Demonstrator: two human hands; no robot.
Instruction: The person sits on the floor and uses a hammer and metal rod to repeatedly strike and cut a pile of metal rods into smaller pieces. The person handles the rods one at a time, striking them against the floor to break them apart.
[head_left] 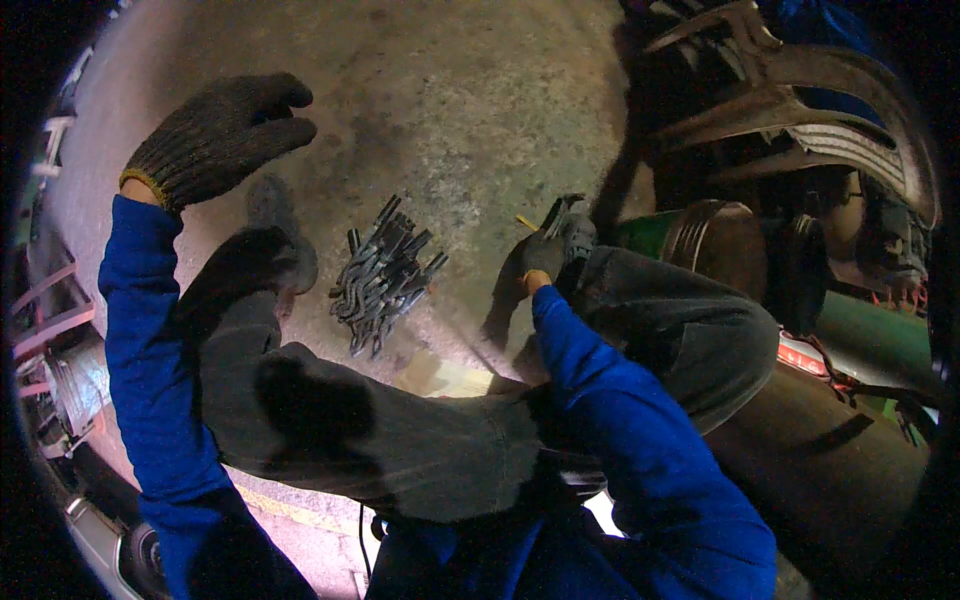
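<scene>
On the floor between my feet lies a heap of short dark metal rods [383,280], with straight upper ends and bent, wavy lower ends. My left hand [225,135], in a dark knitted glove with a yellow cuff edge, is raised at the upper left, away from the heap. Its thumb and fingers are apart and hold nothing. Low beside my right shoe [578,238], my right hand [535,256] wears a matching glove and appears closed round a dark metal rod [552,214]. Shadow hides most of its fingers.
Green and rusty cylinders [715,245] lie at the right, close to my right knee. Above them stands a dirty plastic chair [800,100]. A pinkish metal frame [52,325] and a pale bucket-like container [80,385] are at the far left. Stained concrete floor [470,90] stretches ahead.
</scene>
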